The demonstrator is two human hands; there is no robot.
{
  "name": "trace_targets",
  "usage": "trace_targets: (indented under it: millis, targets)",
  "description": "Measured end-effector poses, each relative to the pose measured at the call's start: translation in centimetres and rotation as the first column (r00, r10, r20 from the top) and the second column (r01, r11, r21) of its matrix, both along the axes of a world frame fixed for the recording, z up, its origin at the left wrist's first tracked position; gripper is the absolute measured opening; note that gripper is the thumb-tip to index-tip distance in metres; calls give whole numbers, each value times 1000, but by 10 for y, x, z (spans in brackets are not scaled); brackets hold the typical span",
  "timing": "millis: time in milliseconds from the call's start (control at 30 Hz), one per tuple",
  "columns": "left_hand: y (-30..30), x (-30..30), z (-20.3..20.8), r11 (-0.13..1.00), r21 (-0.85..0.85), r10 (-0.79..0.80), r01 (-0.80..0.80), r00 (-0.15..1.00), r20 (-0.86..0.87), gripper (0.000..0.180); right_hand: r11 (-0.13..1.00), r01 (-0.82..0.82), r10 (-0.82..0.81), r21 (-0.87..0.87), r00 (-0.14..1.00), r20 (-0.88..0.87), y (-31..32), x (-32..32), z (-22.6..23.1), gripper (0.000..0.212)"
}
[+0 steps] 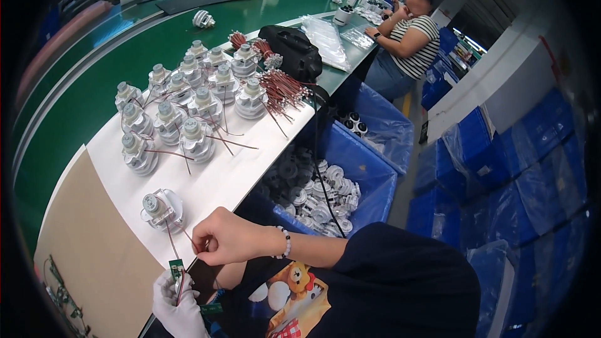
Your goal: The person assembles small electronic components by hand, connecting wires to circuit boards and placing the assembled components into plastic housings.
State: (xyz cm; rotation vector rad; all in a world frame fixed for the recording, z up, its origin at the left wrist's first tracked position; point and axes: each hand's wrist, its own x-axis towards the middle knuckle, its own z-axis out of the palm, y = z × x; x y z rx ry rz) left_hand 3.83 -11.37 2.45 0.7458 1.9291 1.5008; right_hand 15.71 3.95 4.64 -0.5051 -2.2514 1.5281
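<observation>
My left hand (177,305), in a white glove, grips a small green circuit board (177,266) at the table's front edge. Another green board (211,308) shows beside the glove; what supports it is unclear. My right hand (219,238), bare and with a beaded bracelet at the wrist, is closed in a pinch on a thin reddish wire (188,235). Wires run from a white motor unit (164,209) with a grey round top, standing on the white table just beyond my hands, toward the board and my right fingers.
Several similar motor units (169,119) with trailing wires stand farther back, beside wire bundles (282,91) and a black bag (291,50). Blue bins (375,178) of white parts stand right of the table (250,150). A person (407,37) in stripes sits farther along.
</observation>
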Motion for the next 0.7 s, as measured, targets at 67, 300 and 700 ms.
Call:
trace_targets:
  millis: [67,300,700]
  targets:
    - [-3,-2,-2,999,-44,9,-9,1000,-7,16,981,-51,43,-188,998,-49,2,-8,-5,6]
    - [9,-6,10,997,-68,-53,36,959,-280,22,965,63,-96,-254,988,-119,-1,-16,-11,10]
    - [4,0,16,999,41,33,-20,931,-363,21,987,19,-62,-158,960,-273,-11,-24,-19,10]
